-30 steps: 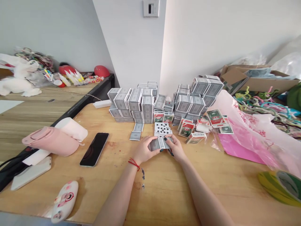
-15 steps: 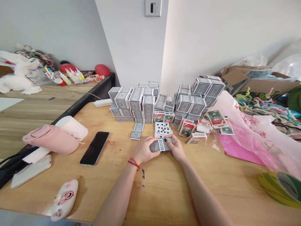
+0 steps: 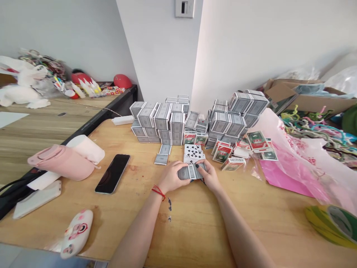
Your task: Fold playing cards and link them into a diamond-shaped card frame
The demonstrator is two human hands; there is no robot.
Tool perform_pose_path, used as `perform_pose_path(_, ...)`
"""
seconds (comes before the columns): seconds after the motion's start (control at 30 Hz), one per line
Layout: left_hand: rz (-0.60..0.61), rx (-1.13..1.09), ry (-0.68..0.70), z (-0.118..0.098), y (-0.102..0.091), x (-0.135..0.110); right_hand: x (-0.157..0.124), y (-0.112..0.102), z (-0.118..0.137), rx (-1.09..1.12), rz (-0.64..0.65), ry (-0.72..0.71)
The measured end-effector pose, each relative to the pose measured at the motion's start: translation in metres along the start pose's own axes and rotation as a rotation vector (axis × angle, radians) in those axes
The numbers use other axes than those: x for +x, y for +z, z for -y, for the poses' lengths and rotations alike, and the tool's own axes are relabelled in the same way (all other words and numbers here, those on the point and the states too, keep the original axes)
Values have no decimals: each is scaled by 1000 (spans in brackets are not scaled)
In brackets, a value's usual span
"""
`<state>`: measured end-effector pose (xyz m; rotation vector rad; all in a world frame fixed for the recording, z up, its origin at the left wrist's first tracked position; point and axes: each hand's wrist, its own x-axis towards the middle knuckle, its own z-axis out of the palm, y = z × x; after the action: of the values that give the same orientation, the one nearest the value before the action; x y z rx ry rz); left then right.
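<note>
At wooden table (image 3: 195, 227), fingers (image 3: 185, 182) holding cards (image 3: 192, 173)

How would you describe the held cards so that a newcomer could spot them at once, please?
Find the wooden table, then the left hand and right hand over it. Between them, the held cards show grey patterned backs, unlike the face-up cards just beyond.

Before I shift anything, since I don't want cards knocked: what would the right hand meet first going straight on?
Past the held cards, the right hand would probably meet the face-up cards just ahead; the gap is hard to judge.
</note>
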<state>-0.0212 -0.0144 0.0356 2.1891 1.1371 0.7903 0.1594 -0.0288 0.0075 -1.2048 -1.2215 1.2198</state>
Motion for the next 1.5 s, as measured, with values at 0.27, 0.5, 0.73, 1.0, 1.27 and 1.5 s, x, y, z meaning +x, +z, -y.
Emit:
perform_pose_path(0.27, -17, -30, 5, 0, 4, 0, -1, -1, 0, 6, -26, -32)
perform_pose_path(0.5, -6, -26, 0, 1, 3, 0, -1, -1, -2, -30, -11, -8)
perform_pose_path(0.73, -9, -26, 6, -1, 5, 0, 0, -2, -3, -91, 2, -46)
perform_pose_path(1.0, -5, -37, 0, -2, 5, 1, 0, -1, -4, -95, -22, -69)
perform_pose_path(1.27, 5, -26, 3, -1, 6, 0, 0, -1, -2, -101, -17, -68)
perform_pose_path(1.5, 0, -44, 5, 0, 7, 0, 0, -1, -6, -112, -8, -68)
